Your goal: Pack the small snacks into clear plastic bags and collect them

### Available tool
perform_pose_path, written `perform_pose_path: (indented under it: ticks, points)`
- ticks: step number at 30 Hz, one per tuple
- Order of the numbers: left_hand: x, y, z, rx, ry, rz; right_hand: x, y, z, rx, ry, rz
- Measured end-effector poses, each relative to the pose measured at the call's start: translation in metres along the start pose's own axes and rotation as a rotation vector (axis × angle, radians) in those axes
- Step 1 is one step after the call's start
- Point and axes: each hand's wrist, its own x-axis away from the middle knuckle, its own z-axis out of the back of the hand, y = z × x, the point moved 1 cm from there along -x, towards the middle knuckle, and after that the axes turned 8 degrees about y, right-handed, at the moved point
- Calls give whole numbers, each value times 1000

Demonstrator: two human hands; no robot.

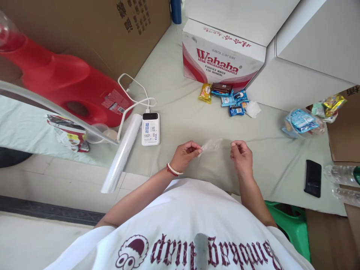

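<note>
Between finger and thumb, my left hand [186, 154] pinches one end of a small, crumpled piece of clear plastic film [213, 145], perhaps a little bag. The film stretches rightward just above the cloth-covered table. My right hand [242, 153] is closed in a pinch near the film's other end. A narrow gap seems to lie between them, and I cannot make out what those fingers hold, if anything. Beyond the hands, several wrapped snacks [236, 110] in blue, brown and yellow lie beside a crumpled white tissue [253, 109].
A Wahaha water carton [222, 60] stands behind the snacks. To the left are a white power bank [151, 129] with a cable, a roll of clear film [122, 153] and a red jug [70, 82]. At right are a tub of wrappers [303, 122] and a phone [312, 178].
</note>
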Motion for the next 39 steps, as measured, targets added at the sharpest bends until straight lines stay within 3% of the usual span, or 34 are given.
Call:
perform_pose_path:
  ticks: [3, 5, 8, 11, 16, 23, 28, 31, 34, 37, 39]
  points:
    - [5, 4, -6, -147, 7, -188, 16, -5, -28, -43, -304, -124]
    - [8, 4, -11, -199, -10, -223, 23, -7, -45, -78, -411, -122]
    - [10, -3, -16, -124, 15, -86, 26, -5, -59, -31, -393, 13]
    - [6, -11, -18, -54, 57, 56, 27, 0, -60, 110, -387, 152]
    - [-2, -15, -14, 156, 154, 169, 27, 4, -38, 67, -267, 90]
    - [-3, -12, -4, 351, 116, 297, 33, 24, 9, -255, -55, -294]
    - [-5, -10, 10, 359, 99, 358, 40, 29, 38, -352, 39, -471]
    - [-12, -4, 27, 203, -29, 370, 35, 18, 63, -307, 24, -451]
    - [-25, 9, 39, -124, -97, 227, 27, 7, 87, -181, -94, -414]
    - [-35, 29, 36, -462, 132, -144, 25, 7, 95, -89, -146, -362]
    - [-34, 40, 24, -562, 321, -374, 28, 13, 90, -55, -142, -315]
